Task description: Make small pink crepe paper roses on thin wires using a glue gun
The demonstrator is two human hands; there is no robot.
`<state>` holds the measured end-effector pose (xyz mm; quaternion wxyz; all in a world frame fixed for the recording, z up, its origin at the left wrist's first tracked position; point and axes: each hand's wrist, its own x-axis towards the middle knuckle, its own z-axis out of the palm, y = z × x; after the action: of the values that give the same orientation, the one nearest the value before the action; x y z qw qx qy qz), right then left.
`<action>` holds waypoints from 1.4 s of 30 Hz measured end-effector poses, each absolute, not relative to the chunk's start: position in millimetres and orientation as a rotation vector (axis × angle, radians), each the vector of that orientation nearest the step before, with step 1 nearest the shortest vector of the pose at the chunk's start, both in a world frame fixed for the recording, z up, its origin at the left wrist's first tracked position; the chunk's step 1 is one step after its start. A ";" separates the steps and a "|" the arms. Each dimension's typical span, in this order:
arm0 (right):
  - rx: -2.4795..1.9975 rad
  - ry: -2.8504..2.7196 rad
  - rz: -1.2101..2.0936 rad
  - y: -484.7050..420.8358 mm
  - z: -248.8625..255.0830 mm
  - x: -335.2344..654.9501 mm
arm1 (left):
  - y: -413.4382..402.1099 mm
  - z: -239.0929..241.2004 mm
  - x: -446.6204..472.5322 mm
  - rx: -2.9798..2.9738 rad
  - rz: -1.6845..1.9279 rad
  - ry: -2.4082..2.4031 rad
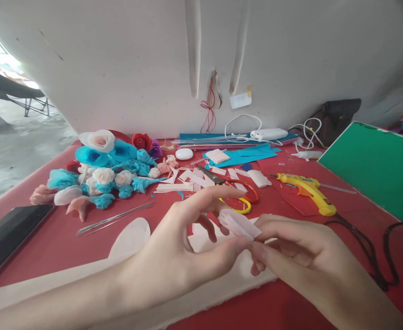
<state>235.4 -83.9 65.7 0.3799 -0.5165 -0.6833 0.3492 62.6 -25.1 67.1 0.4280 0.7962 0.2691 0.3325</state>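
Observation:
A small pale pink folded piece of crepe paper (240, 223) is between my hands, over the middle of the table. My right hand (304, 250) pinches its lower right end between thumb and fingers. My left hand (190, 238) curves around its left side with the fingers apart. The left thumb touches the lower edge of the paper, and the left index finger arches above it. Below both hands lies a larger cream paper sheet (187, 293), partly hidden by my arms. Scissors (252, 190) with red and yellow handles rest just beyond my left fingers.
Blue, white, pink and red paper flowers (105, 176) are heaped at the left. Metal wires (115, 219) and a black phone-like slab (12, 238) lie nearer. Cut paper pieces (187, 178) are scattered behind my hands. A yellow glue gun (307, 190) and a green board (376, 165) are at the right.

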 end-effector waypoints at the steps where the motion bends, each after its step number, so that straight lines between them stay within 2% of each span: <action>1: -1.324 -1.739 0.911 -84.4 64.8 235.2 | -25.4 66.5 63.4 1.988 0.842 0.685; 11: -1.435 -1.456 1.346 -83.1 59.1 234.3 | -22.9 66.5 68.6 1.886 0.682 0.753; 29: -1.495 -1.527 1.193 -84.3 54.3 236.3 | -19.4 64.2 70.1 1.835 0.739 0.790; 37: -1.391 -1.306 1.493 -83.6 56.8 234.9 | -18.8 62.1 68.7 2.226 0.998 0.572; 42: -1.404 -1.166 1.541 -84.9 56.9 234.6 | -15.2 61.4 65.4 2.402 1.090 0.442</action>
<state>234.6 -84.9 56.9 0.3679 -0.5466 -0.4540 0.5999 65.4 -15.2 61.4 0.2313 0.8737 0.1608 0.3965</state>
